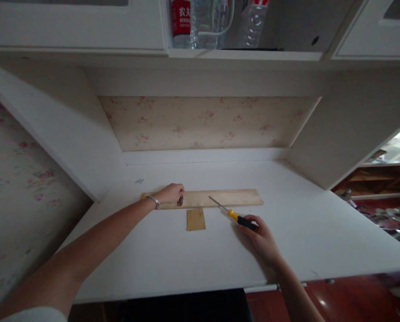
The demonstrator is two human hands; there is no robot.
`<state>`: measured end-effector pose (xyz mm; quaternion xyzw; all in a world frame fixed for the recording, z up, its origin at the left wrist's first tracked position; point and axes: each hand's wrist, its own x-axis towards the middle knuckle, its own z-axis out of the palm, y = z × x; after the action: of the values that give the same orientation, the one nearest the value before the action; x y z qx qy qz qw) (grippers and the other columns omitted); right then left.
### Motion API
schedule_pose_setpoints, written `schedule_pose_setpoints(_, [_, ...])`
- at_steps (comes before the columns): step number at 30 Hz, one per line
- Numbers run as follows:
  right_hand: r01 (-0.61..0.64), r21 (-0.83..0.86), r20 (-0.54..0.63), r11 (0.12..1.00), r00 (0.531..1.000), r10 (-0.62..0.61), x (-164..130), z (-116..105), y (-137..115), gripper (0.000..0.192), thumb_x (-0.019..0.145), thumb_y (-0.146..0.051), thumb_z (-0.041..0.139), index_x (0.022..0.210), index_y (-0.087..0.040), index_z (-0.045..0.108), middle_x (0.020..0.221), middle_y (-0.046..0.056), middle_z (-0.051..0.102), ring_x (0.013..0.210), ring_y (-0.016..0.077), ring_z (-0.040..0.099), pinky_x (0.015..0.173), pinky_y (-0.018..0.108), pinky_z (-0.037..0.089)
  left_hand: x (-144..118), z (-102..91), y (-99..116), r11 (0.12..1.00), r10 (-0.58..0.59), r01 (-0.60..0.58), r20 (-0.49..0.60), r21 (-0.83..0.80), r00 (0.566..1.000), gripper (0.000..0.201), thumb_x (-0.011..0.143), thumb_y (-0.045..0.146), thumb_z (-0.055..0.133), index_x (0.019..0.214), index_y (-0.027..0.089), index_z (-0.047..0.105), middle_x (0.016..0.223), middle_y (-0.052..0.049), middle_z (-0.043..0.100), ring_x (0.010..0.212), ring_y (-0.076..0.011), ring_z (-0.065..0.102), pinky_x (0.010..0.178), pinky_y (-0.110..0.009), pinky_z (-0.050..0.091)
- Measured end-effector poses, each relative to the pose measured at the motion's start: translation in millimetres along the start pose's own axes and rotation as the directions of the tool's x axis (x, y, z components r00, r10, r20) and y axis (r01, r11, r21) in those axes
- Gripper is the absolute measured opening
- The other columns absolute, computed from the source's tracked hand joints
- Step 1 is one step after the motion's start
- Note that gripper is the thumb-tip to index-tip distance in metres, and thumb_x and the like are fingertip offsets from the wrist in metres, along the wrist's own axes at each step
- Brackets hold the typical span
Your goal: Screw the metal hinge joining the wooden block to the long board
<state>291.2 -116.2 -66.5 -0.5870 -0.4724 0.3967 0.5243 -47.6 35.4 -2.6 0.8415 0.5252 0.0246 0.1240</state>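
Observation:
My left hand (171, 193), wearing a bracelet (154, 201), is closed over the left part of a long, thin wooden board (225, 197). Its fingertips pinch a small dark metal piece (180, 201), partly covered by the fingers and too small to name surely. In my right hand (262, 237) is a screwdriver (235, 215) with a yellow and black handle. The shaft points up and left, its tip over the board's middle. Just in front of the board lies a small square wooden piece (196, 220) with small holes near its top edge.
Several screws (139, 181) lie on the white desktop (159, 259), behind and left of the board. Side panels (334, 120) enclose the desk. Overhead, a shelf (247, 54) holds plastic bottles (253, 24). Cluttered items (393, 219) stand beyond the right edge.

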Motion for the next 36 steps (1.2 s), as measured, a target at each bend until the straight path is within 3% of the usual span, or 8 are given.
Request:
schedule_pose_setpoints(6, [-0.003,-0.034,-0.012,0.999,1.0,0.003,-1.8,2.8,-0.1,0.042,0.06,-0.045,0.075,0.093,-0.022,0.061,0.086,0.004,0.064,0.075,0.0218,0.058,0.062,0.033,0.045,-11.7,6.6,-9.3,0.998,0.014,-0.021,-0.116,-0.055,0.993,0.018,0.084,0.015,0.047,0.084,0.014,0.065,0.086,-0.005,0.066,0.078,-0.0154,0.059,0.069,-0.023,0.043])
schedule_pose_setpoints(11, [0.021,-0.077,0.015,0.997,1.0,-0.02,0.6,1.9,5.1,0.038,0.065,-0.041,0.073,0.095,-0.022,0.06,0.088,0.005,0.064,0.078,0.023,0.059,0.066,0.035,0.045,-33.6,9.2,-13.0,0.996,0.032,-0.051,-0.221,-0.079,0.975,0.018,0.084,0.012,0.045,0.09,0.014,0.062,0.095,-0.007,0.061,0.088,-0.0159,0.056,0.081,-0.025,0.043])
schedule_pose_setpoints(17, [0.035,-0.062,0.012,0.997,0.999,-0.034,1.3,2.0,7.9,0.039,0.063,-0.042,0.074,0.094,-0.022,0.061,0.087,0.005,0.064,0.074,0.0219,0.059,0.063,0.034,0.045,-53.2,16.9,-15.6,0.997,0.069,-0.074,-0.189,-0.017,0.98,0.013,0.088,0.021,0.049,0.092,0.017,0.06,0.098,-0.005,0.058,0.095,-0.0173,0.054,0.087,-0.028,0.041])
schedule_pose_setpoints(22, [-0.014,-0.053,-0.022,0.998,1.0,0.013,-0.6,3.3,5.6,0.046,0.056,-0.045,0.077,0.094,-0.023,0.063,0.078,0.005,0.064,0.067,0.0221,0.057,0.053,0.033,0.044,-44.5,23.0,-13.3,0.995,0.074,-0.058,-0.209,0.081,0.975,0.019,0.093,0.025,0.044,0.087,0.018,0.061,0.095,-0.005,0.058,0.088,-0.0167,0.056,0.082,-0.027,0.042])
schedule_pose_setpoints(28, [-0.004,-0.049,-0.026,0.999,1.0,0.003,-1.3,4.2,6.0,0.044,0.058,-0.045,0.075,0.094,-0.022,0.063,0.079,0.005,0.063,0.069,0.0224,0.057,0.056,0.033,0.044,-33.5,23.4,-10.2,0.976,0.123,-0.092,-0.152,0.195,0.981,0.026,0.094,0.025,0.042,0.082,0.017,0.064,0.088,-0.006,0.059,0.08,-0.0172,0.058,0.074,-0.027,0.043])
schedule_pose_setpoints(32, [0.03,-0.079,-0.033,0.996,0.999,-0.032,-0.5,4.1,7.2,0.045,0.057,-0.046,0.076,0.093,-0.022,0.064,0.083,0.006,0.064,0.072,0.0228,0.058,0.059,0.034,0.045,-32.5,21.5,-5.4,0.99,0.109,-0.091,-0.17,0.112,0.979,0.021,0.093,0.024,0.043,0.087,0.017,0.062,0.09,-0.006,0.062,0.081,-0.0173,0.059,0.072,-0.026,0.042])
schedule_pose_setpoints(36, [0.086,-0.142,-0.042,0.986,0.995,-0.092,0.5,4.3,6.4,0.039,0.06,-0.046,0.073,0.09,-0.021,0.064,0.087,0.006,0.064,0.073,0.0216,0.059,0.063,0.034,0.046,-31.4,19.9,-5.1,0.999,0.0,-0.008,-0.176,-0.048,0.984,0.02,0.092,0.025,0.044,0.086,0.017,0.061,0.081,-0.004,0.065,0.072,-0.0159,0.059,0.064,-0.024,0.039])
